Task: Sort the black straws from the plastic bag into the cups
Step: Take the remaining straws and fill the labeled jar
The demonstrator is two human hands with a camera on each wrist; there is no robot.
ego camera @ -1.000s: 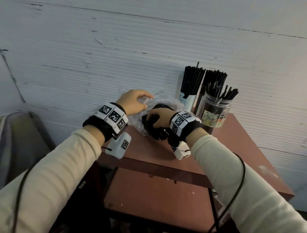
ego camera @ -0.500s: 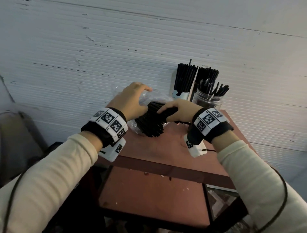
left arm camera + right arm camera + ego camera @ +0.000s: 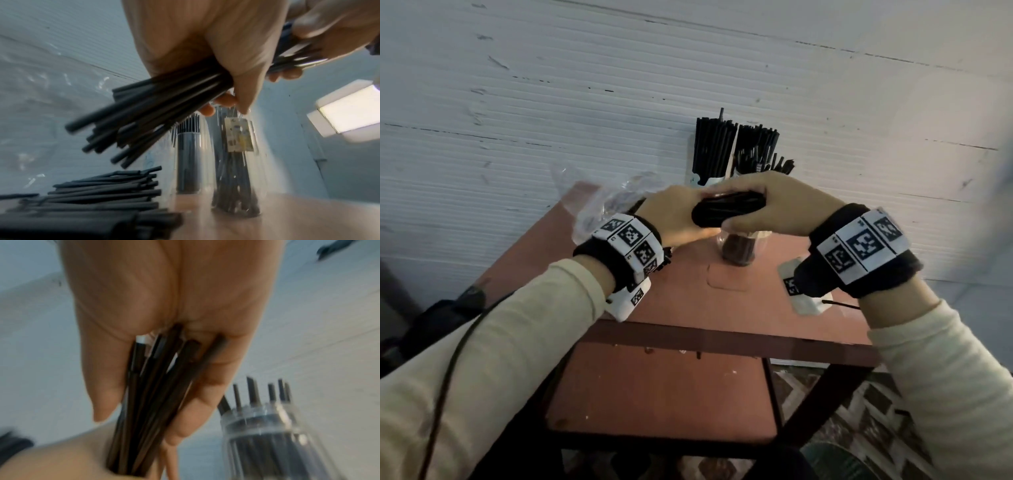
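Observation:
Both hands grip one bundle of black straws (image 3: 726, 210), lying roughly level above the table. My left hand (image 3: 678, 219) curls round its left end, also seen in the left wrist view around the bundle (image 3: 144, 110). My right hand (image 3: 763, 205) wraps its right end, fingers round the straws (image 3: 154, 394). Just below stands a clear cup (image 3: 739, 251) with several straws in it, partly hidden by the hands. The clear plastic bag (image 3: 602, 202) lies to the left, with more straws (image 3: 92, 203) inside.
Two taller cups packed with upright black straws (image 3: 714, 147) (image 3: 756, 144) stand against the white wall behind my hands. The small reddish table (image 3: 681, 294) has a lower shelf (image 3: 661, 387). A patterned floor shows at the lower right.
The bundle came out of the bag and moved right and up, over the clear cup. My left hand left the bag and took hold of the bundle's left end.

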